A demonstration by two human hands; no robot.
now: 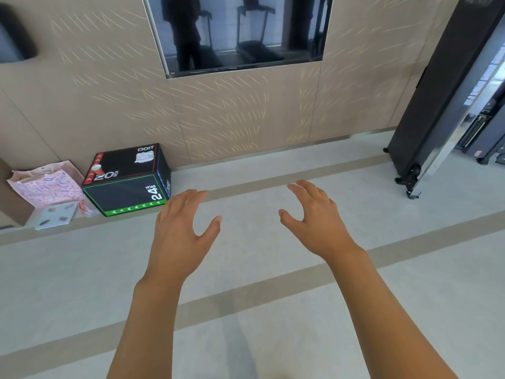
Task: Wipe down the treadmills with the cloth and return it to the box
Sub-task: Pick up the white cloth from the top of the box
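A black box (128, 187) with "20" and "24" printed on it stands on the floor against the wall at the left. A crumpled white cloth (144, 157) lies on its top, near the far right corner. My left hand (180, 228) is stretched out in front of me, fingers apart and holding nothing, just right of the box. My right hand (314, 217) is held out too, fingers spread and slightly curled, with nothing in it. Two treadmills show only as reflections in a dark wall screen (240, 34).
A red paper cup (97, 168) lies on the box top at its left. A pink patterned bag (46, 184) and a white scale (54, 216) sit left of the box. A tall black machine (442, 99) on wheels stands at the right.
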